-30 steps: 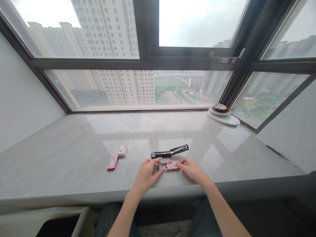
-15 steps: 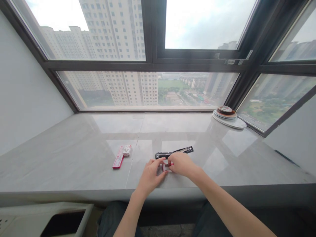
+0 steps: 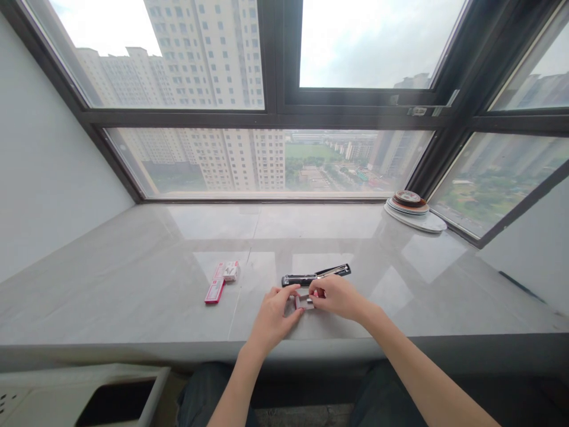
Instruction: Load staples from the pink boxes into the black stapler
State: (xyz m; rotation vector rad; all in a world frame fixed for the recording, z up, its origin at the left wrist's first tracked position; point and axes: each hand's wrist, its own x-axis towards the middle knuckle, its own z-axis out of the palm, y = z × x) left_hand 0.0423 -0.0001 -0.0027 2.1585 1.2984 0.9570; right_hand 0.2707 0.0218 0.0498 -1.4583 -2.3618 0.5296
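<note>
My left hand (image 3: 275, 313) grips the left end of a small red-and-white staple box (image 3: 301, 303), thumb on the near side and fingers on the far side. The box lies open on the sill, its pale inside showing. My right hand (image 3: 336, 296) is closed in a pinch at the box's right end, with a small silvery strip of staples (image 3: 310, 300) at its fingertips. Just beyond both hands lies a black stapler (image 3: 300, 279), its top swung open to the right. My right fingers cover part of the box.
To the left, a red-and-white flat box (image 3: 215, 291) lies beside a small white box (image 3: 231, 271). A stack of plates (image 3: 406, 204) stands in the far right corner by the window. The sill's front edge (image 3: 133, 344) runs near my forearms; a pale bin (image 3: 151, 391) is below left.
My right hand has shifted slightly right, and more of the open box's inside shows, along with the silvery strip. The left hand keeps its grip on the box.
</note>
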